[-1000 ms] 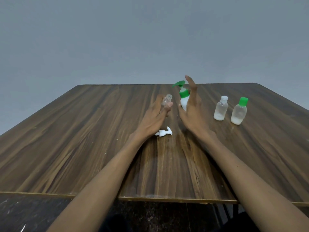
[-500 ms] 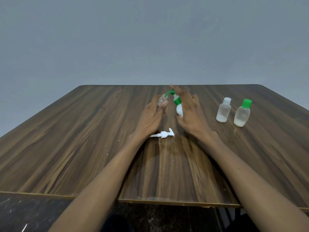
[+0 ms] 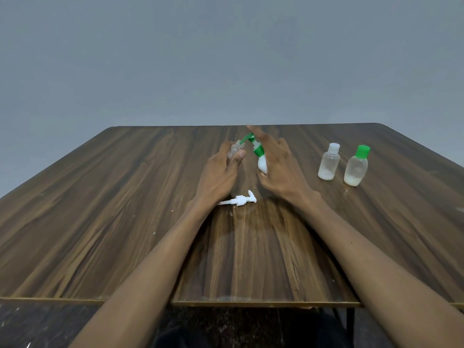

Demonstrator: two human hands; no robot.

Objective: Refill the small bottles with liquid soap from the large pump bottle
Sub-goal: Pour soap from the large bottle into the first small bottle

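Nearest us, low in the centre of the wooden table, lies a detached white pump head. Just above it our left hand pinches a small clear bottle, uncapped and tilted. Our right hand wraps the white pump bottle, tipped left, its green spout at the small bottle's mouth. Right of centre stand a white-capped bottle and a green-capped bottle, side by side.
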